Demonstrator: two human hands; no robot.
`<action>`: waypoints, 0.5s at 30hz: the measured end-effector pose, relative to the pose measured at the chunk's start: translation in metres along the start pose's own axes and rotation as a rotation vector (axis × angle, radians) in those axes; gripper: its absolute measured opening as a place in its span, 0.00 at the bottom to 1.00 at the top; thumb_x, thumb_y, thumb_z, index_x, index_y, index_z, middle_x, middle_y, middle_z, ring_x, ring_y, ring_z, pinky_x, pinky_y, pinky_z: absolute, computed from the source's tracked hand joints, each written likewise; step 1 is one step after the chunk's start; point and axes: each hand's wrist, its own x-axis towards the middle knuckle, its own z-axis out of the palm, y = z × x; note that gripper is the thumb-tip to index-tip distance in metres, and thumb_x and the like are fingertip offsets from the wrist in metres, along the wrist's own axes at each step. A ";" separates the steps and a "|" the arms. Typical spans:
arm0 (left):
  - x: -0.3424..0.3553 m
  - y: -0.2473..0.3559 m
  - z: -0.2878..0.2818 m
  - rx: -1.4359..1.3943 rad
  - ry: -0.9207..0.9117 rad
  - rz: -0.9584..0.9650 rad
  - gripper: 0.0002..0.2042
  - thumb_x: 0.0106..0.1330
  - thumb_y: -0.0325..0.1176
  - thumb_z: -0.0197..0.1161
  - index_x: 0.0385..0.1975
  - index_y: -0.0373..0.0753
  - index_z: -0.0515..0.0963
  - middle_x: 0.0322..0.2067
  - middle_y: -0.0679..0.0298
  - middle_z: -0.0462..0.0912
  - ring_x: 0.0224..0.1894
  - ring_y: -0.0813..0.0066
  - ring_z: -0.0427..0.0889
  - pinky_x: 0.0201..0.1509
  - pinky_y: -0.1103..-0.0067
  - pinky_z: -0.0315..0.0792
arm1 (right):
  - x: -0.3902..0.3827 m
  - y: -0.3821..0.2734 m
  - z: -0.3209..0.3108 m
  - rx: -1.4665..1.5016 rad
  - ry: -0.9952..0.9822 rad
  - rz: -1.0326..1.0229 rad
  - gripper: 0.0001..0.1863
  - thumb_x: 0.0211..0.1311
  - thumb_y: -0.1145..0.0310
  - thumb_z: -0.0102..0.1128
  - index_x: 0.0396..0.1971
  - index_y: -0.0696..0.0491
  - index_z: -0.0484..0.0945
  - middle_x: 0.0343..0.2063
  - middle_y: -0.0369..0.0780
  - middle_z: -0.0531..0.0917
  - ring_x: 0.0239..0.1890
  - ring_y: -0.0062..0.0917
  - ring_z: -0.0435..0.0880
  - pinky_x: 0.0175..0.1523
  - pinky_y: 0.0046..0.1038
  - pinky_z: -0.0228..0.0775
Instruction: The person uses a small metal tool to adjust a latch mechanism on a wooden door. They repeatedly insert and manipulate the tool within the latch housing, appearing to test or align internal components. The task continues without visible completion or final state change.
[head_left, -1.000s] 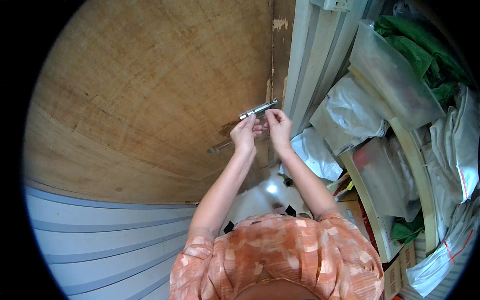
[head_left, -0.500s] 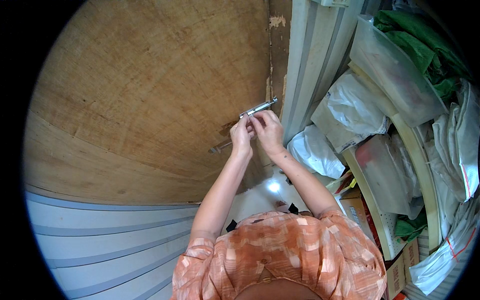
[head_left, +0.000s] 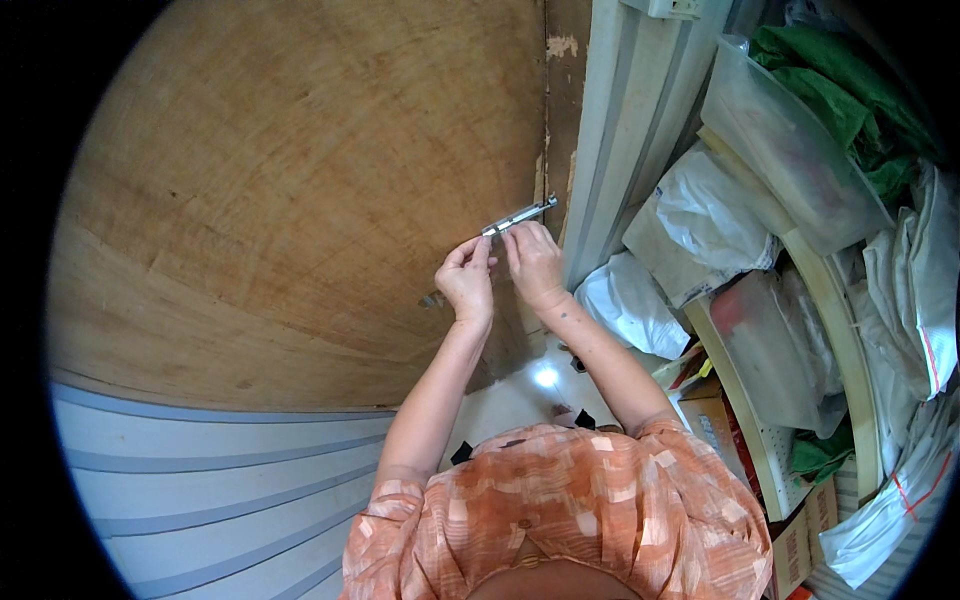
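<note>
A silver slide bolt [head_left: 522,215] lies slantwise against the brown wooden door panel [head_left: 330,180], close to its right edge. My left hand [head_left: 467,283] has its thumb and fingertips pinched at the bolt's lower left end. Along its underside, the bent fingertips of my right hand [head_left: 537,266] press together at the bolt's middle. Whether the bolt is fixed to the wood or only held there, I cannot tell. Beside my left wrist, a small metal fitting [head_left: 431,300] shows on the door, partly covered by the hand.
White corrugated wall panels stand right of the door [head_left: 628,130] and at the lower left [head_left: 230,470]. Shelving [head_left: 830,290] on the right carries clear plastic bins [head_left: 790,150], white bags [head_left: 632,303] and green cloth [head_left: 840,90]. A cardboard box [head_left: 792,550] sits low.
My left hand has shifted left, opening a gap between the two hands. It now covers more of the metal fitting. My right hand and the bolt look nearly unmoved.
</note>
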 end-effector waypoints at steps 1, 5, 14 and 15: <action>0.000 -0.001 0.000 0.001 0.005 0.006 0.05 0.63 0.27 0.65 0.33 0.31 0.82 0.26 0.66 0.83 0.23 0.83 0.78 0.25 0.87 0.69 | 0.001 0.000 0.000 -0.018 -0.004 -0.018 0.04 0.56 0.73 0.61 0.30 0.56 0.77 0.30 0.42 0.79 0.34 0.38 0.80 0.39 0.34 0.73; 0.005 -0.008 0.000 -0.023 0.017 0.051 0.05 0.61 0.27 0.67 0.32 0.32 0.83 0.25 0.66 0.83 0.23 0.83 0.79 0.25 0.87 0.71 | 0.002 0.001 0.001 -0.072 -0.020 -0.116 0.04 0.57 0.73 0.60 0.30 0.56 0.76 0.30 0.42 0.78 0.33 0.37 0.78 0.38 0.35 0.73; 0.004 -0.004 0.000 0.036 0.013 0.059 0.05 0.62 0.26 0.65 0.33 0.30 0.82 0.26 0.65 0.83 0.24 0.83 0.79 0.28 0.87 0.71 | -0.005 0.002 0.007 0.040 0.034 0.004 0.04 0.57 0.71 0.59 0.29 0.55 0.75 0.29 0.42 0.77 0.33 0.38 0.78 0.37 0.36 0.71; 0.005 -0.004 0.000 0.029 0.012 0.060 0.05 0.62 0.26 0.65 0.33 0.30 0.82 0.26 0.65 0.83 0.24 0.83 0.79 0.28 0.87 0.71 | -0.003 0.002 0.006 0.045 0.030 0.001 0.04 0.57 0.71 0.60 0.29 0.55 0.75 0.29 0.42 0.77 0.33 0.38 0.78 0.36 0.37 0.71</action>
